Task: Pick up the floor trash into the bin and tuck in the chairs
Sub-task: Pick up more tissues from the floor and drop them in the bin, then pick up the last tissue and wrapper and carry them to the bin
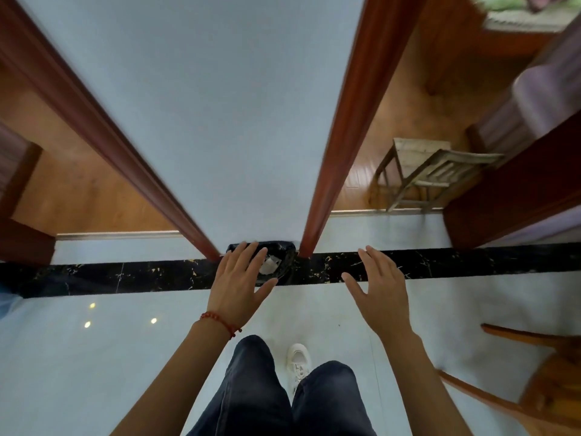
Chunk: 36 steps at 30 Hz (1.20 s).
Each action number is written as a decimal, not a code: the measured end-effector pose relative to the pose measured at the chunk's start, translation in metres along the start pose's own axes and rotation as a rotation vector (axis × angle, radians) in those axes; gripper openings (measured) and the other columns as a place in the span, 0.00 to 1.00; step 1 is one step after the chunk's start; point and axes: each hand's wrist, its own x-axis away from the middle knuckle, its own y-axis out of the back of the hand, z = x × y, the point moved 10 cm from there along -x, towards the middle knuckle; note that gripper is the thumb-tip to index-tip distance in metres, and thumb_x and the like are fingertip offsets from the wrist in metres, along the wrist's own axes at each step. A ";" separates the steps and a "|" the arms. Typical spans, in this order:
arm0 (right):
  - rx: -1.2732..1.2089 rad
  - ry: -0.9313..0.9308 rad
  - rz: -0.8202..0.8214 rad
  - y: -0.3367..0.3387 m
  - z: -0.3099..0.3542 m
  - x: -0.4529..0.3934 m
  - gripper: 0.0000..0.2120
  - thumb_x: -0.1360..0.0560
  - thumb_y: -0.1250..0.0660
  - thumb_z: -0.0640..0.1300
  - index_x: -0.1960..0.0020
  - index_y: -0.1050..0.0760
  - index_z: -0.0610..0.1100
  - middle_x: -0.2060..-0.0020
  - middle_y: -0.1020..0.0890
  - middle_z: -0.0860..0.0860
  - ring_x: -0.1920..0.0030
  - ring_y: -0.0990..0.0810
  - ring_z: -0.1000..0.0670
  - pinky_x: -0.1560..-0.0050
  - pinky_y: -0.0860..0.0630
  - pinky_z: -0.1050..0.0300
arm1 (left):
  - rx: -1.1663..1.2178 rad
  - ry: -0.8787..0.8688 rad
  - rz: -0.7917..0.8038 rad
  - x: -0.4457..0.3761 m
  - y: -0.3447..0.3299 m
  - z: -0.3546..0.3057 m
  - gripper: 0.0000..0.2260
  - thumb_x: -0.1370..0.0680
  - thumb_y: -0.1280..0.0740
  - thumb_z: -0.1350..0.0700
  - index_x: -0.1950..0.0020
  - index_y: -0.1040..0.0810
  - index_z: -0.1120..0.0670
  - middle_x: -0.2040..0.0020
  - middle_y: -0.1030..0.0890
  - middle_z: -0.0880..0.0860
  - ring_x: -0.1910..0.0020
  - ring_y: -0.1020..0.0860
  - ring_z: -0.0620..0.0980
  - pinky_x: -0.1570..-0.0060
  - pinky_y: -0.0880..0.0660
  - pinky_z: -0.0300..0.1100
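- The left hand (pixel 240 284) is stretched forward, fingers straight and spread, holding nothing; a red bead bracelet (pixel 221 322) circles its wrist.
- Its fingertips overlap the bin (pixel 284 262), which is lined with a black bag and stands on the floor against the foot of the white wall, between two red-brown door frames; whether they touch it cannot be told.
- A pale piece of trash (pixel 271 265) lies inside the bin.
- The right hand (pixel 380 287) hangs to the right of the bin, fingers apart and empty, over a black marble strip (pixel 125 275) in the floor.
- A pale wooden chair (pixel 430 173) stands farther off in the right doorway.
- Another wooden chair (pixel 547 382) shows at the near right edge.
- Dark trousers and a white shoe (pixel 298 361) are below.
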 end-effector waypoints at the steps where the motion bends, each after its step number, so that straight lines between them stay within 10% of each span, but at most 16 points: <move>1: 0.011 -0.038 -0.006 0.004 -0.003 0.004 0.28 0.26 0.44 0.59 0.38 0.27 0.39 0.40 0.23 0.41 0.39 0.26 0.40 0.40 0.36 0.49 | 0.001 -0.026 0.004 -0.003 0.002 -0.004 0.29 0.23 0.50 0.39 0.38 0.26 0.60 0.38 0.24 0.60 0.38 0.28 0.62 0.40 0.33 0.59; 20: 0.120 -0.892 -0.274 0.068 -0.025 0.259 0.31 0.24 0.50 0.62 0.39 0.26 0.39 0.41 0.22 0.40 0.42 0.23 0.38 0.44 0.28 0.41 | -0.089 -0.790 0.295 0.024 -0.018 -0.126 0.32 0.20 0.58 0.39 0.39 0.24 0.60 0.40 0.23 0.59 0.39 0.28 0.58 0.44 0.29 0.56; 36: 0.130 -1.505 -0.475 0.097 0.003 0.657 0.37 0.24 0.59 0.65 0.39 0.26 0.39 0.40 0.23 0.40 0.41 0.24 0.38 0.43 0.29 0.42 | -0.147 -1.393 0.454 0.307 -0.096 -0.342 0.34 0.21 0.58 0.38 0.38 0.25 0.60 0.39 0.24 0.62 0.40 0.26 0.62 0.44 0.31 0.59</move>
